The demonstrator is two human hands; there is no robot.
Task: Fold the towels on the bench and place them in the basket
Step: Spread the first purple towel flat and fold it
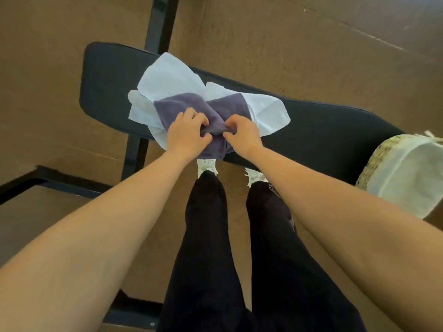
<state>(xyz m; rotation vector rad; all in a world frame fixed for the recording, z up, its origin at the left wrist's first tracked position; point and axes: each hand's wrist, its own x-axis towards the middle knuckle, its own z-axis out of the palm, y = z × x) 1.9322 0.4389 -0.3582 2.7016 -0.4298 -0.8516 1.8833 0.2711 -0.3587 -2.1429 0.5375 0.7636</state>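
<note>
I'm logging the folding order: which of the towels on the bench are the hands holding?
The dark purple towel, the only dark one, lying atop the pale blue towels; left hand and right hand both pinch it.

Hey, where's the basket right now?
In the head view, the lined woven basket sits at the far right edge, by the right end of the black bench, well right of the purple towel.

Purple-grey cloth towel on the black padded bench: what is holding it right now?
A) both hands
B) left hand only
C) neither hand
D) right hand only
A: the left hand and the right hand both pinch the bunched middle of the purple-grey cloth towel, which lies atop the pale blue-white towels.
</note>
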